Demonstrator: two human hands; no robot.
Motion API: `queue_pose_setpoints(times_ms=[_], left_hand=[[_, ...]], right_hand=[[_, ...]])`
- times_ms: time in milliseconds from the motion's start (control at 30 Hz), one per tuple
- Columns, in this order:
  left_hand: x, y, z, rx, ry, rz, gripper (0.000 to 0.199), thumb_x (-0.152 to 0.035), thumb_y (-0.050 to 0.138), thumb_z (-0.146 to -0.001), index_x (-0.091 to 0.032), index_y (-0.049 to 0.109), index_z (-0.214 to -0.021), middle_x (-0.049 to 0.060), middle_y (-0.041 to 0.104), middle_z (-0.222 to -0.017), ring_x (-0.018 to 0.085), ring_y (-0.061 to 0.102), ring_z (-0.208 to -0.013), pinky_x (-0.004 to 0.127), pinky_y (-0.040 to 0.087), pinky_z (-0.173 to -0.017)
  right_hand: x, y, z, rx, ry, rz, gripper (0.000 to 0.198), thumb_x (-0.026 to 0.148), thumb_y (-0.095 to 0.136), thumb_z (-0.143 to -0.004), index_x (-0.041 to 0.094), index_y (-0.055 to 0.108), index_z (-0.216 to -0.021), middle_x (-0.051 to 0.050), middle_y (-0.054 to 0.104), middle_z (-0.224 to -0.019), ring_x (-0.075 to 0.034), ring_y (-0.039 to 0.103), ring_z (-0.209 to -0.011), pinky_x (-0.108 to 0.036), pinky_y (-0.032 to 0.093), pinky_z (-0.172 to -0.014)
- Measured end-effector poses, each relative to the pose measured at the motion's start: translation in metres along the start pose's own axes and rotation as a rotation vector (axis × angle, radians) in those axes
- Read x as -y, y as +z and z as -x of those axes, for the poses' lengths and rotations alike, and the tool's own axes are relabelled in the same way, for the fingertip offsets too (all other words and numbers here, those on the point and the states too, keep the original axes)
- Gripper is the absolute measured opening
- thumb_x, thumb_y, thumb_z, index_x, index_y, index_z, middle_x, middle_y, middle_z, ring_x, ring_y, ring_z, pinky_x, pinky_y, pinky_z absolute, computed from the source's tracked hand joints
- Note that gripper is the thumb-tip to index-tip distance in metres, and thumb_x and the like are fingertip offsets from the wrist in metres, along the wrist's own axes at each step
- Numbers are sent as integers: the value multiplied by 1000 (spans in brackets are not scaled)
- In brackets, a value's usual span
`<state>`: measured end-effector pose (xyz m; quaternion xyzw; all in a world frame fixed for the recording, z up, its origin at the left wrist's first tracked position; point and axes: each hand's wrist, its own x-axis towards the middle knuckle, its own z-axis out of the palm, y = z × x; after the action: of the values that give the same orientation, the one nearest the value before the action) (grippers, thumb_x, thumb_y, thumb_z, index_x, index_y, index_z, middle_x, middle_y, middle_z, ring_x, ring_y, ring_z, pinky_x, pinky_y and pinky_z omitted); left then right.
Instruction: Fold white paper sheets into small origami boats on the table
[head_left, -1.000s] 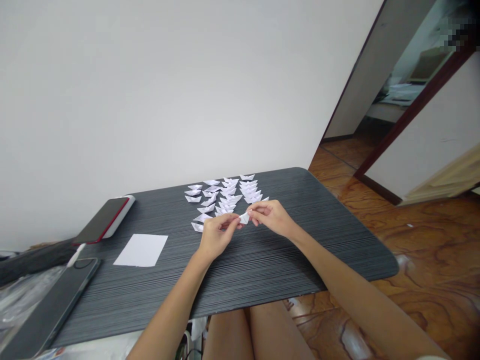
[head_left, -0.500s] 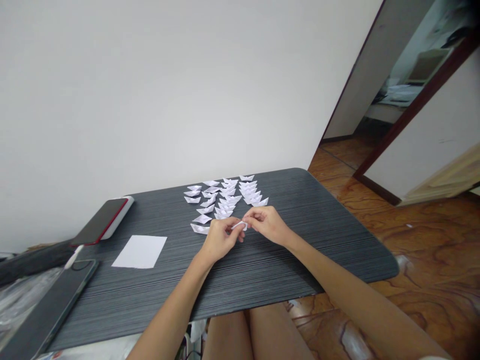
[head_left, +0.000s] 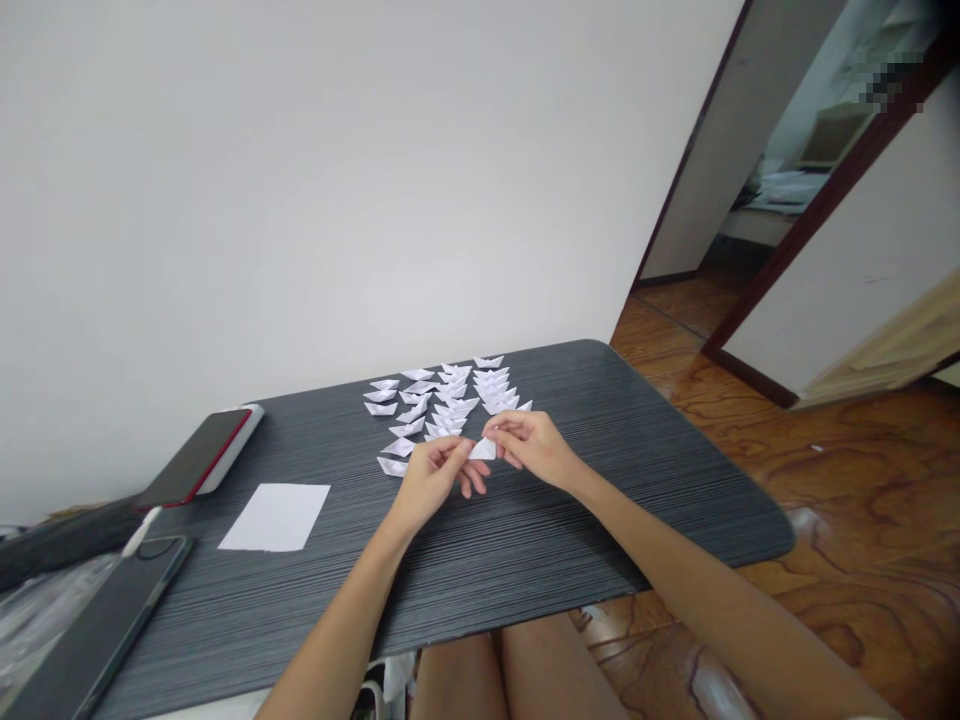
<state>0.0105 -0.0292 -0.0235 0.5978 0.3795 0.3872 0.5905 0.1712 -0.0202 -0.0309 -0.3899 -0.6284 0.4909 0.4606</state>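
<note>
A small folded piece of white paper [head_left: 482, 450] is pinched between my two hands, above the dark table. My left hand [head_left: 435, 474] grips its left side between thumb and finger, with the other fingers spread below. On the right side, my right hand [head_left: 529, 444] holds it by thumb and fingertips. Just beyond my hands, several white paper boats [head_left: 455, 406] stand in rough columns. One boat [head_left: 392, 467] lies close to the left of my left hand.
A flat white sheet of paper [head_left: 274, 517] lies on the dark table [head_left: 600, 400] at left. A dark tablet-like device with a red edge [head_left: 196, 458] rests at the back left, and a phone-like device [head_left: 105, 620] at the front left. A white wall [head_left: 375, 180] stands behind.
The fingers of my left hand have opened out below the folded paper, and more of its flat face shows. My hands stay in nearly the same place; the view has shifted slightly.
</note>
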Motion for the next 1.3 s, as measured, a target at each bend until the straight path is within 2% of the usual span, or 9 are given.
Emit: queue_pose_setpoints(times_ms=[167,333,433,567,733,867,1067,1200,1300], left_hand=[[-1,0,1,-51,14,7,27,-30,59,-70,-8,55,-85,8,65,-66,17,63,-58,25,50,-52],[5,1,1,-71,46,-74,34,-29,59,-69,-8,52,-95,7,65,-69,18,64,-66,32,52,-65],[9,2,1,-93,65,-123,35,-30,59,-70,-9,50,-97,6,65,-69,18,64,-66,35,52,-69],[11,4,1,-99,75,-132,34,-30,57,-71,-11,49,-97,6,65,-71,18,64,-68,35,53,-70],[9,4,1,-99,77,-126,31,-29,58,-71,-12,47,-95,6,65,-71,19,64,-69,34,53,-69],[8,4,1,-88,80,-100,30,-29,56,-72,-13,45,-95,5,65,-71,18,65,-71,33,53,-70],[9,6,2,-102,92,-68,28,-26,55,-73,-15,42,-96,2,64,-70,16,64,-68,32,52,-70],[8,7,1,-126,108,66,30,-24,58,-71,-17,39,-93,0,64,-68,15,64,-68,33,52,-70],[5,5,0,-151,61,191,32,-21,62,-66,-16,43,-92,0,65,-67,16,64,-67,35,52,-71]], right_hand=[[-4,1,-1,-22,-33,-7,19,29,55,-72,13,58,-82,2,51,-57,-6,48,-43,-18,38,-41],[-8,7,-1,-55,-84,-3,24,26,60,-67,14,58,-89,-3,57,-74,-11,56,-62,-25,49,-60],[-8,10,0,-53,-163,60,16,25,58,-69,15,61,-82,-6,56,-84,-13,56,-73,-27,49,-68],[-7,10,1,-6,-203,152,16,22,52,-74,16,63,-84,-7,54,-89,-15,54,-81,-28,47,-72],[-7,8,2,27,-225,230,17,19,49,-77,17,64,-85,-7,54,-90,-16,52,-84,-28,45,-74],[-6,7,2,35,-249,256,22,17,48,-78,18,62,-95,-7,54,-91,-16,52,-84,-28,44,-75],[-5,13,4,-21,-321,300,29,14,44,-79,20,58,-103,-7,55,-92,-14,53,-84,-27,45,-75],[-3,14,6,-119,-419,336,24,12,45,-78,19,60,-96,-7,59,-91,-14,55,-84,-28,45,-77],[-3,13,6,-140,-521,368,20,11,47,-77,19,61,-89,-6,61,-91,-15,56,-87,-30,45,-80]])
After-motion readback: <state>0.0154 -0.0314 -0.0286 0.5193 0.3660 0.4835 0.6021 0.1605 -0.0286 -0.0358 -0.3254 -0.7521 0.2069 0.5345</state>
